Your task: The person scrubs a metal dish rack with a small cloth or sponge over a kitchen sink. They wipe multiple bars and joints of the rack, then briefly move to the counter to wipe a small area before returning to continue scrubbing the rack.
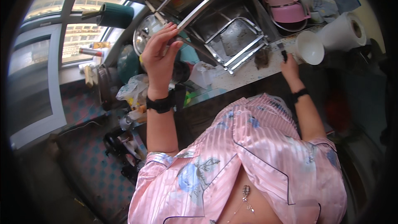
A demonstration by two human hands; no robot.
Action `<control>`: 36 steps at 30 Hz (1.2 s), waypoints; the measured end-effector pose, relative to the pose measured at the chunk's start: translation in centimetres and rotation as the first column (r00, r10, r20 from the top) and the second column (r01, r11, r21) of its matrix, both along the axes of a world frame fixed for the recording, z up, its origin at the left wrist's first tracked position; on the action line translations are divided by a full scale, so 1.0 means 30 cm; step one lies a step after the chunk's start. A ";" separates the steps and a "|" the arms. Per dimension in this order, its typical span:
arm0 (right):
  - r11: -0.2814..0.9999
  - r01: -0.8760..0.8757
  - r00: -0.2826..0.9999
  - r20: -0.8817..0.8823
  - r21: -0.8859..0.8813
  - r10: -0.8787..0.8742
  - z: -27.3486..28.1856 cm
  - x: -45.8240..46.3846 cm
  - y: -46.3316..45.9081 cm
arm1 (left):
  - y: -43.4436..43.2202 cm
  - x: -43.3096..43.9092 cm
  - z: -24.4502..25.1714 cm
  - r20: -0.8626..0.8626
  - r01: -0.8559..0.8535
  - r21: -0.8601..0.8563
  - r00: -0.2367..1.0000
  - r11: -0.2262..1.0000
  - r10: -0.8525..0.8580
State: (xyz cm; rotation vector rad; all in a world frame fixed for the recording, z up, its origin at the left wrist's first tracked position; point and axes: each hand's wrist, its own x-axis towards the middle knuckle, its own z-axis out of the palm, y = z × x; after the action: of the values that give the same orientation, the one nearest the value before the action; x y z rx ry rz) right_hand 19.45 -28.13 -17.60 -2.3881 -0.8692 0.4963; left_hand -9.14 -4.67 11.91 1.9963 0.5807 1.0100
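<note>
A metal rack (245, 57) with tubular rails stands tilted on the white worktop (258, 76). My left hand (160, 48) is raised at the rack's upper left corner, its thumb and fingers closed around the end of a rail. Low on the right, my right hand (290, 68) grips a small black-handled tool (283, 54) with a greyish end, perhaps a scraper. The tool is just above the worktop, between a brown, dirty-looking lump (262, 57) and a white bowl (310, 48). Dark spots and crumbs dot the worktop around it.
Pink pots (284, 11) sit behind the bowl, with a roll of clear plastic or paper (343, 31) to the right. At left are a metal pot lid (144, 34), plastic bags (135, 90), a dark green canister (115, 15) and an open window (40, 81).
</note>
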 end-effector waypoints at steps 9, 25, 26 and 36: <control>0.791 -0.221 0.759 -0.408 0.571 0.507 0.443 -0.188 0.207 | -0.010 0.002 0.011 -0.074 -0.025 -0.013 0.997 1.000 0.024; 0.638 -0.103 0.376 -0.564 0.763 0.735 0.443 -0.422 0.558 | -0.022 0.002 0.079 -0.203 -0.050 -0.148 0.979 0.988 0.019; 0.598 -0.097 0.387 -0.523 0.796 0.759 0.442 -0.424 0.559 | -0.020 0.003 0.078 -0.183 -0.045 -0.161 0.983 0.986 0.015; 0.604 -0.135 0.444 -0.497 0.785 0.746 0.454 -0.418 0.530 | -0.030 0.009 0.080 -0.174 -0.066 -0.175 0.984 0.982 0.035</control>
State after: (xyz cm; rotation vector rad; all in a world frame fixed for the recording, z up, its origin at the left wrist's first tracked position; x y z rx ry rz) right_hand 6.91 -12.22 -3.99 -0.9765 -1.0272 1.1657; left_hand -8.87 -5.56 14.31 1.9250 0.7911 0.7909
